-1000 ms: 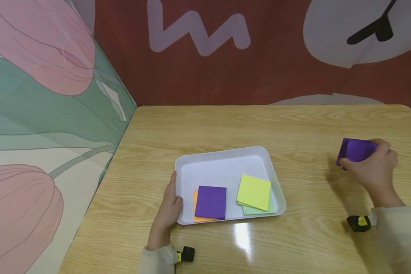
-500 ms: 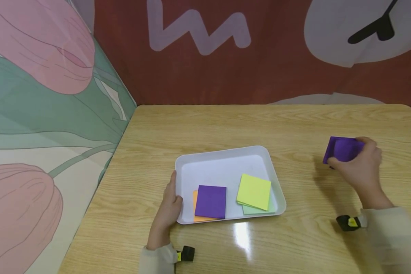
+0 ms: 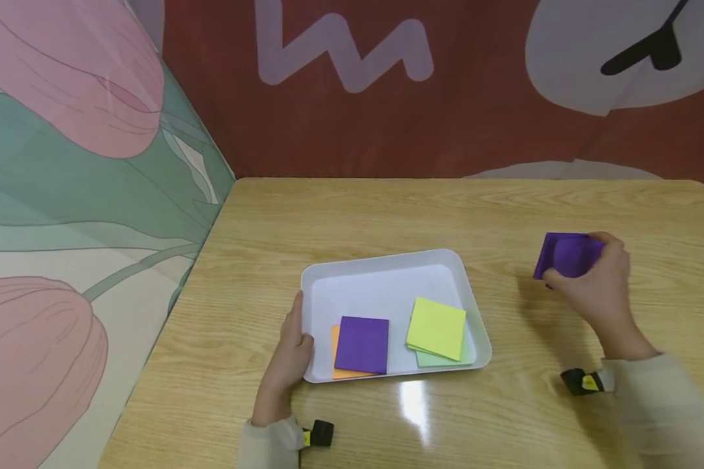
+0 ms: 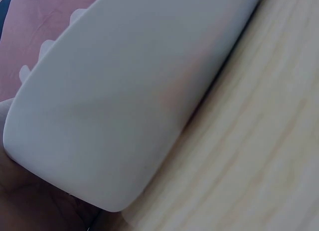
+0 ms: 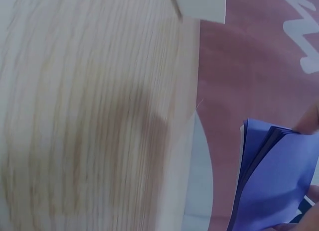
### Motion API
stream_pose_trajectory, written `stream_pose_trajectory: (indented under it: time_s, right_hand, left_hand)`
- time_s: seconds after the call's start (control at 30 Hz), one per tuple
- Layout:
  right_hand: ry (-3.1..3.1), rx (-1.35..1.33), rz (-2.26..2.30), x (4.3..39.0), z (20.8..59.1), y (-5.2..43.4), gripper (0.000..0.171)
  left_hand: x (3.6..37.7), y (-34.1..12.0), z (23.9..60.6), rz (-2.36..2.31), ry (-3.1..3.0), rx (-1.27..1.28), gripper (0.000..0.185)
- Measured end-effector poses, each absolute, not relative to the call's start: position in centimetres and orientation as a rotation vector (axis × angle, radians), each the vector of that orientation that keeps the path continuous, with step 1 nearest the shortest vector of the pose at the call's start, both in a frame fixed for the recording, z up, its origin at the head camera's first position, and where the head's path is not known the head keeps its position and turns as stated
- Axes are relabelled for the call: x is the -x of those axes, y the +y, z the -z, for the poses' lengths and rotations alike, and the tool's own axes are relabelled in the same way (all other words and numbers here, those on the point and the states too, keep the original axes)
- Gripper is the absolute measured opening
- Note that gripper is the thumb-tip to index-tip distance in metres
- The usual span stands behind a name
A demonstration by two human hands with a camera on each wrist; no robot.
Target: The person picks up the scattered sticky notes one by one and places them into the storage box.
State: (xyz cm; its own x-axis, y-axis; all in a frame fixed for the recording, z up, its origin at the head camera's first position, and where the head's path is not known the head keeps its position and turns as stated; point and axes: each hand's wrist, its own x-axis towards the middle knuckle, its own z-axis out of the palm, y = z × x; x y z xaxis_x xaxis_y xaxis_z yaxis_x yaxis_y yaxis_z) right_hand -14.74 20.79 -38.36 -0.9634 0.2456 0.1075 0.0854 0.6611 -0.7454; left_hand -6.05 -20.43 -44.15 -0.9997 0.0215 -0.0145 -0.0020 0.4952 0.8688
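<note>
My right hand [image 3: 601, 286] pinches a pad of purple sticky notes [image 3: 573, 255] by its edges, above the table to the right of the tray. In the right wrist view the purple sheets [image 5: 279, 176] bow and fan apart between thumb and fingers. My left hand [image 3: 289, 355] rests against the outer left wall of a white tray [image 3: 387, 262], index finger straight along it. Inside the tray, another purple pad [image 3: 362, 345] lies on an orange one [image 3: 339, 374]. To its right, yellow notes [image 3: 437, 327] overlap a light green pad [image 3: 442, 359]. In the left wrist view the tray wall [image 4: 109, 106] covers most of the hand.
The wooden table [image 3: 387, 215] extends around the tray and ends at a reddish-brown patterned backdrop [image 3: 475, 130]. A floral-patterned panel [image 3: 94, 195] borders the table's left side. A black wrist device [image 3: 576, 382] sits at the right sleeve, another [image 3: 321, 433] at the left.
My right hand has moved steadily left toward the tray, carrying the purple sticky notes. The left hand and the tray have stayed in place.
</note>
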Motion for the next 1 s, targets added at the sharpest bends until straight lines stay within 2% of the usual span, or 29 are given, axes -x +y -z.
stream_pose_trajectory:
  time_s: [1.0]
  right_hand:
    - [-2.646, -0.057, -1.414, 13.9, 37.8, 15.6, 0.076]
  left_hand:
    - [6.1, -20.5, 44.4, -1.530, 2.689, 0.055, 0.068]
